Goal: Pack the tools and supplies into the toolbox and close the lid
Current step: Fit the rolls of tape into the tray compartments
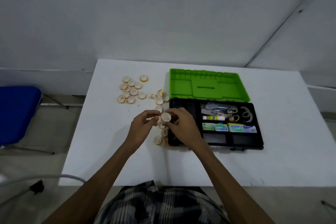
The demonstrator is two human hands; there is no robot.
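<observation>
A black toolbox (259,125) lies open on the white table, its green lid (181,85) flat behind it. Inside are scissors (230,112), a glue stick (213,118) and small boxes (229,127). My left hand (141,126) and my right hand (182,125) meet just left of the box, both pinching a stack of small tape rolls (165,118). More tape rolls (131,90) lie scattered at the far left of the table, and a few tape rolls (160,140) sit by the box's left wall.
The white table (272,165) stands against a grey wall. A blue chair (16,112) is on the floor to the left. A grey cable (45,177) runs by the table's near left corner.
</observation>
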